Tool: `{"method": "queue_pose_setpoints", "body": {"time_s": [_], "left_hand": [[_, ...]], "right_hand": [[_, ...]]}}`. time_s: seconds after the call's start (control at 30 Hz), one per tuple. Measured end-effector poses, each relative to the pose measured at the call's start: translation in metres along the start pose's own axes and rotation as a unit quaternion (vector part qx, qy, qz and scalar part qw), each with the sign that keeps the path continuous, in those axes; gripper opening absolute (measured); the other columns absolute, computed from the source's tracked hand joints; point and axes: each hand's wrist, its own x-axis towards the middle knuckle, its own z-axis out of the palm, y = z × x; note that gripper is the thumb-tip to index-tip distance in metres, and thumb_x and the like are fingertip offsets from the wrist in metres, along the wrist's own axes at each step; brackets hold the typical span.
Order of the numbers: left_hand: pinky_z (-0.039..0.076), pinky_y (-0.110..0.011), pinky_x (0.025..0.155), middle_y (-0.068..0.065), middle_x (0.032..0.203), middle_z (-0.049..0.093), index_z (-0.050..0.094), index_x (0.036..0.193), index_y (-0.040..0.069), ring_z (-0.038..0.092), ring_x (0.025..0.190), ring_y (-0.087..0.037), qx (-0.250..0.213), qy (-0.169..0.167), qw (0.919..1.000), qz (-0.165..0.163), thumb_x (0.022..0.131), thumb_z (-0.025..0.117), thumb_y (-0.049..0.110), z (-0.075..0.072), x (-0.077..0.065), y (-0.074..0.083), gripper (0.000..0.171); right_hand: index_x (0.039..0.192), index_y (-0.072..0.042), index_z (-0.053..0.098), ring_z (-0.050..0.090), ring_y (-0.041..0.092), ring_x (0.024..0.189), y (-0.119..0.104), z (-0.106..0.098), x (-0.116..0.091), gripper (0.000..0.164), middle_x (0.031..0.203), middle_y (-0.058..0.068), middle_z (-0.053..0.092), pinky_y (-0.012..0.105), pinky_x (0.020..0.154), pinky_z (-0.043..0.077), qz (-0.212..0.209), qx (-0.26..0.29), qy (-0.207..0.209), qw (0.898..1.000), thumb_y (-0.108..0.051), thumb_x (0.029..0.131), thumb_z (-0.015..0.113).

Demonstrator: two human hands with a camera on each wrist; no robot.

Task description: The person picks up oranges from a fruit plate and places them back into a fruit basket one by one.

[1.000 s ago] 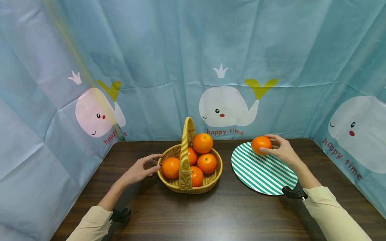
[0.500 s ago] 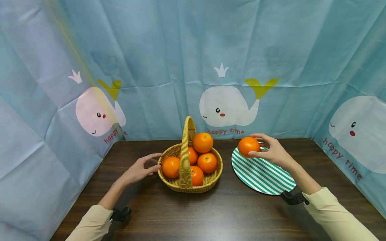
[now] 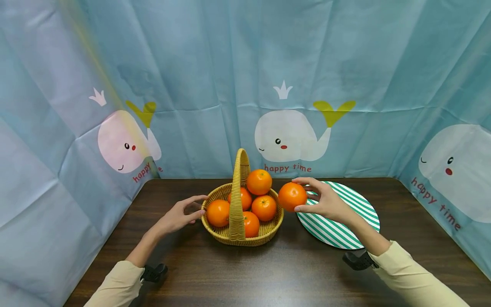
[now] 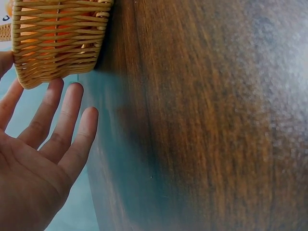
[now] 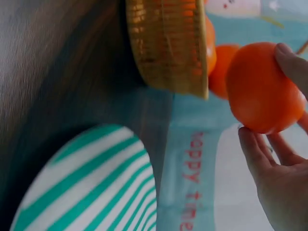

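Note:
My right hand (image 3: 329, 204) holds an orange (image 3: 292, 197) between thumb and fingers, just right of a woven basket (image 3: 239, 241). In the right wrist view the held orange (image 5: 260, 91) is raised at the level of the basket's rim. Several more oranges (image 3: 264, 208) lie inside the basket, on both sides of its tall handle (image 3: 236, 204). My left hand (image 3: 176, 219) is at the basket's left end, thumb and forefinger touching the rim. Seen from the left wrist, its fingers (image 4: 67, 115) are spread and nearly straight beside the wicker wall (image 4: 60, 43).
An oval green-and-white striped placemat (image 3: 337, 232) lies on the dark wooden table (image 3: 245, 277), under and behind the right hand. A light blue curtain (image 3: 192, 85) printed with whales hangs along the table's back and sides.
My right hand has carried the orange leftward from above the striped placemat to the basket's right edge. The left hand and the basket have kept their places.

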Motion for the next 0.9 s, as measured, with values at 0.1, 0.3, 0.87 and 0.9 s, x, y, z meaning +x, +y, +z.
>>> {"method": "queue_pose_setpoints", "body": {"time_s": [0.1,0.3,0.87,0.9], "left_hand": [[0.058,-0.044,0.080,-0.022,0.139,0.053,0.052,0.147,0.007,0.055,0.118,-0.041,0.000,0.000,1.0000,0.000,0.101,0.067,0.019,0.000,0.000,0.000,0.050],[0.058,-0.044,0.079,-0.022,0.138,0.054,0.051,0.147,0.007,0.056,0.117,-0.041,0.001,0.003,1.0000,-0.002,0.101,0.067,0.019,0.000,0.000,-0.002,0.050],[0.059,-0.043,0.078,-0.022,0.136,0.055,0.052,0.147,0.008,0.057,0.116,-0.039,0.013,0.004,0.9999,0.001,0.102,0.066,0.020,0.001,0.001,-0.003,0.050],[0.058,-0.043,0.079,-0.022,0.136,0.055,0.052,0.148,0.008,0.057,0.116,-0.040,0.012,0.004,0.9999,0.000,0.102,0.066,0.020,0.001,0.000,-0.003,0.050]], "right_hand": [[0.141,-0.014,0.057,0.055,0.028,0.124,-0.004,0.012,0.004,0.065,0.138,0.004,0.055,0.046,0.100,0.047,-0.014,-0.002,-0.019,1.000,-0.008,0.083,0.086],[0.143,-0.014,0.057,0.053,0.023,0.125,-0.013,0.033,0.011,0.070,0.141,0.001,0.053,0.044,0.101,0.047,-0.034,0.010,-0.049,0.998,-0.009,0.081,0.088],[0.139,-0.007,0.059,0.050,0.028,0.125,-0.012,0.060,0.018,0.067,0.140,0.009,0.052,0.050,0.096,0.050,-0.089,0.037,-0.109,0.989,-0.006,0.079,0.089],[0.139,-0.007,0.059,0.050,0.028,0.125,-0.012,0.060,0.018,0.066,0.140,0.009,0.053,0.050,0.097,0.049,-0.085,0.036,-0.109,0.990,-0.006,0.080,0.088]]}}
